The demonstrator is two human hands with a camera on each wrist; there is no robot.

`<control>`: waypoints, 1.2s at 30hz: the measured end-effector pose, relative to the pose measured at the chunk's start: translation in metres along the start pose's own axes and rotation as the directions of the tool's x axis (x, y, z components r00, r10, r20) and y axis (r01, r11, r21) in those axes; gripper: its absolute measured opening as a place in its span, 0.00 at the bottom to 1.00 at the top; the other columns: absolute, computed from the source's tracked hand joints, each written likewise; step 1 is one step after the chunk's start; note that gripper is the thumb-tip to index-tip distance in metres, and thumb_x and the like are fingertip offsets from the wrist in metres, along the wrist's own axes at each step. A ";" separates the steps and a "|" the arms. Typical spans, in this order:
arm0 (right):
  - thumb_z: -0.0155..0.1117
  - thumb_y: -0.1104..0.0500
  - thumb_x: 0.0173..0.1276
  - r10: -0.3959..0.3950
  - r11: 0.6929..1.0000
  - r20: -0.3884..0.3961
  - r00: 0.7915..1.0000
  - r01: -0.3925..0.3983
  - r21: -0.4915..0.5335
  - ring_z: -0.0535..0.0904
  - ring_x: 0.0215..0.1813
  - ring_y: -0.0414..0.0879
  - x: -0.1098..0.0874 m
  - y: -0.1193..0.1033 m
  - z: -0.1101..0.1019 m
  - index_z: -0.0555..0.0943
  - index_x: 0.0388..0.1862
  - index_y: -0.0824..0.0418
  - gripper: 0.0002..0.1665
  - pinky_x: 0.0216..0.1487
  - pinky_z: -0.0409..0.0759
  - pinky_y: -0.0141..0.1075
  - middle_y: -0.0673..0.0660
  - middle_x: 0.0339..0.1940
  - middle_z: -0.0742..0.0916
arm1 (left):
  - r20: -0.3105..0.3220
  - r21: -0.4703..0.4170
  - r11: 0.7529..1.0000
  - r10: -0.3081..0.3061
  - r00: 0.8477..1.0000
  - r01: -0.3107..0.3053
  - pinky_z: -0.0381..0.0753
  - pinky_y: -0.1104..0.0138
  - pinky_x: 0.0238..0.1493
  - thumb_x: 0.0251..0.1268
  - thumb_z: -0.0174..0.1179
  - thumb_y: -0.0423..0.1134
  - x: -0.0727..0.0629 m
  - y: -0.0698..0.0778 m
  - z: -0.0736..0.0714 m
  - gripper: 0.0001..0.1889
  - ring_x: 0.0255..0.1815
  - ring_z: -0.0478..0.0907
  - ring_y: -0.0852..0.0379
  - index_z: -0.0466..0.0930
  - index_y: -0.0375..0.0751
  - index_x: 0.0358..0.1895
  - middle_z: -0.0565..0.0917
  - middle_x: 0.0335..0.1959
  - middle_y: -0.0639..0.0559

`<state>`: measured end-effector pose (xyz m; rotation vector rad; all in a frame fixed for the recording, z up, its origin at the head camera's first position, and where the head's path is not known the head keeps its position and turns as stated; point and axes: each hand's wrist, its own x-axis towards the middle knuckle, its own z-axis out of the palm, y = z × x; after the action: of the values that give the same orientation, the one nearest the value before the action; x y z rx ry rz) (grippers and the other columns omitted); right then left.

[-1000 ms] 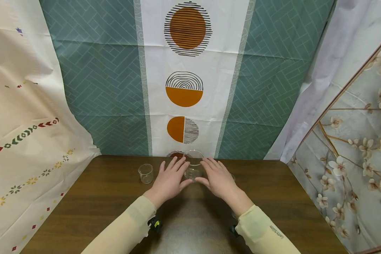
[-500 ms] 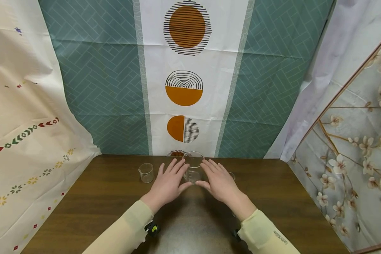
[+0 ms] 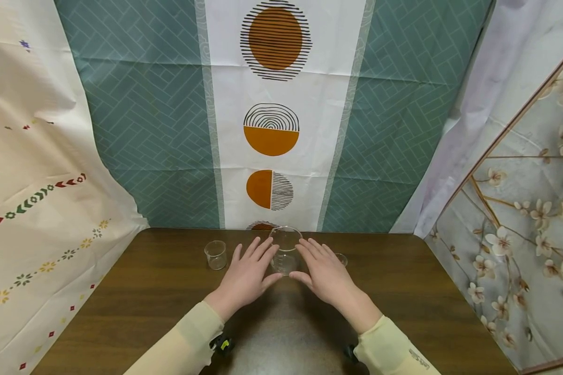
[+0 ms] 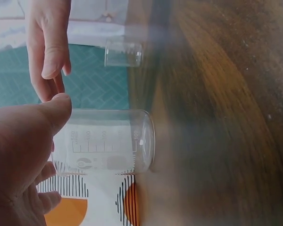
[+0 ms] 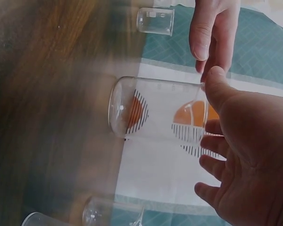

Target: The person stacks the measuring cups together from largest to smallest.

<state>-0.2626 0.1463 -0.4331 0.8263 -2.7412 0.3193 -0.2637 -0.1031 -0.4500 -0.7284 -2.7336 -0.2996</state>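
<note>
Head view shows little has changed: the left hand (image 3: 246, 276) and right hand (image 3: 326, 273) still sit flat on the worktop (image 3: 145, 302) with fingers spread, either side of the big beaker (image 3: 285, 249), holding nothing yet.

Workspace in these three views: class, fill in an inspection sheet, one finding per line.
Surface: dark wooden table, bare in front.
Job's things: large clear beaker, upright, graduated, looks empty.
Clutter: small beaker to the left; another small glass behind the right hand.
Hands: left hand and right hand flank the large beaker, fingers straight; contact cannot be told.
Cables: nothing seen.
Surroundings: patterned curtains behind and at both sides.
</note>
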 end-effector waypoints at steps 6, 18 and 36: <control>0.65 0.35 0.82 -0.008 1.000 -0.005 1.000 0.008 -0.002 0.65 0.86 0.64 -0.005 -0.003 -0.001 0.73 0.82 0.65 0.45 0.82 0.63 0.62 0.65 0.84 0.74 | -0.015 0.002 1.000 0.013 1.000 -0.013 0.56 0.27 0.79 0.80 0.65 0.63 -0.005 0.001 0.000 0.39 0.87 0.60 0.36 0.70 0.46 0.84 0.66 0.87 0.45; 0.65 0.35 0.82 -0.024 1.000 -0.015 1.000 0.024 -0.015 0.65 0.86 0.63 -0.015 -0.008 0.000 0.73 0.83 0.64 0.45 0.83 0.63 0.61 0.64 0.84 0.74 | -0.003 0.003 1.000 0.023 1.000 -0.023 0.55 0.27 0.79 0.79 0.65 0.63 -0.017 0.004 -0.003 0.40 0.88 0.59 0.37 0.69 0.47 0.85 0.64 0.88 0.46; 0.68 0.38 0.81 -0.042 0.999 -0.030 0.999 0.042 -0.001 0.65 0.86 0.64 -0.032 -0.018 -0.002 0.72 0.83 0.64 0.45 0.83 0.62 0.61 0.65 0.84 0.74 | -0.018 0.001 0.999 0.051 0.999 -0.051 0.55 0.28 0.79 0.80 0.63 0.64 -0.036 0.009 -0.006 0.40 0.87 0.60 0.37 0.69 0.48 0.85 0.65 0.87 0.46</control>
<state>-0.2263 0.1489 -0.4388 0.8705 -2.6922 0.3196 -0.2280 -0.1128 -0.4553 -0.7900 -2.6937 -0.2932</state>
